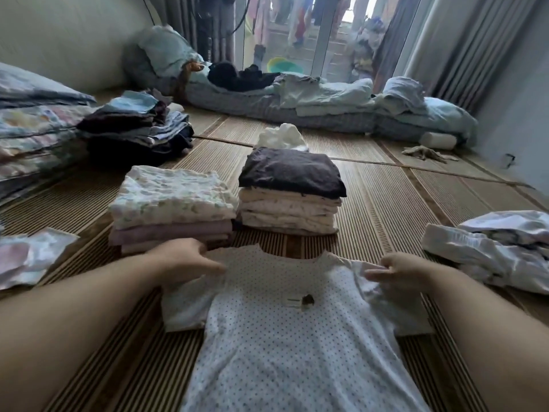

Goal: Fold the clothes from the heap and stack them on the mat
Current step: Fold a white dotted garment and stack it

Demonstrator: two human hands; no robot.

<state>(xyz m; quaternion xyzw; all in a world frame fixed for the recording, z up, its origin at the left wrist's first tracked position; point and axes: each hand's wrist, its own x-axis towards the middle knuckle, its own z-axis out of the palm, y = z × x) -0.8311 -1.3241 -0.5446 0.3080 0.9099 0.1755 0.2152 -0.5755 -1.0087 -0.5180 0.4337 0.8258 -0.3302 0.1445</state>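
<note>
A white dotted T-shirt [285, 337] lies spread flat on the striped straw mat [386, 209], neck away from me. My left hand [184, 260] pinches the shirt's left shoulder. My right hand [398, 270] pinches the right shoulder beside a bunched sleeve. Just beyond the collar stand two folded stacks: a floral-topped stack [169, 206] on the left and a dark-topped stack [291, 191] on the right. Unfolded white clothes [499, 248] are heaped at my right.
A darker folded pile [139, 129] sits far left, next to patterned bedding [32, 129]. A pale printed cloth [26, 254] lies at my left. A crumpled white garment [282, 136] sits behind the stacks. A thin mattress with bedding [312, 96] lines the window side.
</note>
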